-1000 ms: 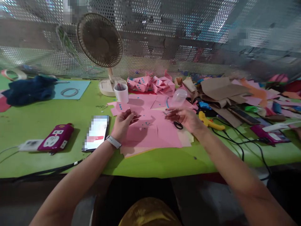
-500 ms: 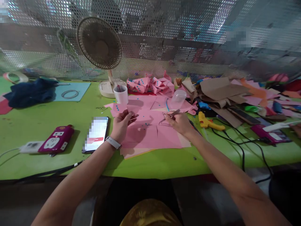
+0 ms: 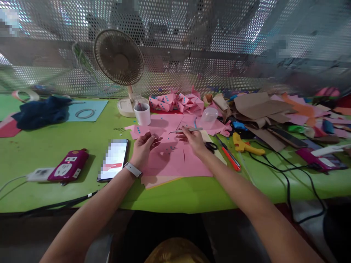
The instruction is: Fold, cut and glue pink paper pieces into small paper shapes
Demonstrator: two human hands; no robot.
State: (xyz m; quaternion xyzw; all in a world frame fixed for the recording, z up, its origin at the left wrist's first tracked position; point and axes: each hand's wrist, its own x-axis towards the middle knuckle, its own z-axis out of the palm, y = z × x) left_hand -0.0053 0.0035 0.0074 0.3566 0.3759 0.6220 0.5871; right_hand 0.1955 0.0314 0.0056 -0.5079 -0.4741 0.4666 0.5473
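Observation:
My left hand [image 3: 145,144] is closed in a pinch over the left side of the pink paper sheet [image 3: 170,164]; whatever lies between its fingertips is too small to make out. In my right hand [image 3: 194,139] is a pair of slim metal tweezers [image 3: 193,129], lying almost level with the points toward my left hand. Small blue dots [image 3: 171,148] are scattered on the sheet below. Just beyond my left hand lies a pink paper cutout [image 3: 139,130] bearing several blue dots.
A white cup [image 3: 142,115] and a fan [image 3: 124,60] stand behind. Folded pink papers [image 3: 190,102] lie by a clear plastic cup [image 3: 210,116]. Right are scissors [image 3: 211,147], a red-handled tool [image 3: 231,159] and a yellow glue gun [image 3: 245,145]; left, a phone [image 3: 115,159] and a purple power strip [image 3: 68,164].
My right hand has moved left with the tweezers, which have turned from slanting down to nearly level. The scissors have come into sight. My left hand has barely moved on the sheet.

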